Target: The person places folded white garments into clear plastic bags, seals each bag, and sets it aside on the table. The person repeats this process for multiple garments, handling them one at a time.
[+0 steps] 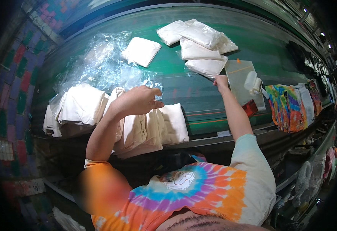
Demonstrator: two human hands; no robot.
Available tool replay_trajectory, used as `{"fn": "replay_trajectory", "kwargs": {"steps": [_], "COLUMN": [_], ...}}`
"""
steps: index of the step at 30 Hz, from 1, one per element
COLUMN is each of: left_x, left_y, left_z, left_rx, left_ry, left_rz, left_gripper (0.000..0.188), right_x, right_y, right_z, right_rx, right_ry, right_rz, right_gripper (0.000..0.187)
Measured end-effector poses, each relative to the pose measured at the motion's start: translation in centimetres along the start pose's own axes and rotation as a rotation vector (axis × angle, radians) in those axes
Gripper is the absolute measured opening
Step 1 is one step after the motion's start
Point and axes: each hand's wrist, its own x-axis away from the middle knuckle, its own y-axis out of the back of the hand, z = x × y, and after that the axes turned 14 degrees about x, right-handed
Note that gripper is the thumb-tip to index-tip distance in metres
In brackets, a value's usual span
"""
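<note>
My right hand (221,82) is closed, its fingers pinching the near right corner of a clear-bagged, folded cream cloth (205,67). That packet is the nearest in a loose pile of bagged cream cloths (201,34) at the far middle of the green table. My left hand (140,101) hovers over a row of folded cream cloths (137,129) at the table's near edge. Its thumb and forefinger are apart, with nothing visible between them. Just beyond it lies a spread of loose clear plastic bags (99,63). One folded cream cloth (142,51) lies beside those bags.
A translucent flat sheet (239,79) lies right of my right hand, with a white roll (253,82) and a small red item (249,108) on it. Tie-dyed cloths (289,106) stand stacked at the right edge. The green table (199,101) spans the view.
</note>
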Motion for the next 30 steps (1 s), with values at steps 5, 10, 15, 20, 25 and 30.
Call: {"fn": "replay_trajectory", "kwargs": {"steps": [5, 10, 15, 20, 25, 30], "left_x": [-1.0, -1.9, -3.4, -2.2, 0.2, 2.7], "left_y": [0.0, -1.0, -3.8, -4.0, -1.2, -1.1], "left_z": [-0.4, 0.2, -0.3, -0.8, 0.6, 4.6], "left_rx": [-0.013, 0.08, 0.021, 0.09, 1.117, 1.221], "left_ry": [0.005, -0.125, -0.349, -0.617, -0.483, -0.349], "left_rz": [0.068, -0.044, -0.359, -0.795, -0.852, -0.836], "left_gripper": [0.053, 0.082, 0.109, 0.089, 0.041, 0.043], "right_x": [10.0, 19.6, 26.9, 34.4, 34.4, 32.8], "right_y": [-1.1, 0.1, 3.4, 5.8, 6.5, 5.5], "right_z": [2.8, 8.7, 14.5, 17.8, 20.9, 20.7], "right_rx": [0.115, -0.402, -0.791, -0.678, -0.201, 0.228], "right_ry": [0.352, 0.53, 0.55, 0.907, 1.443, 1.183], "right_rz": [0.22, 0.423, 0.53, 0.485, -0.002, -0.128], "right_gripper": [0.019, 0.019, 0.017, 0.014, 0.022, 0.053]}}
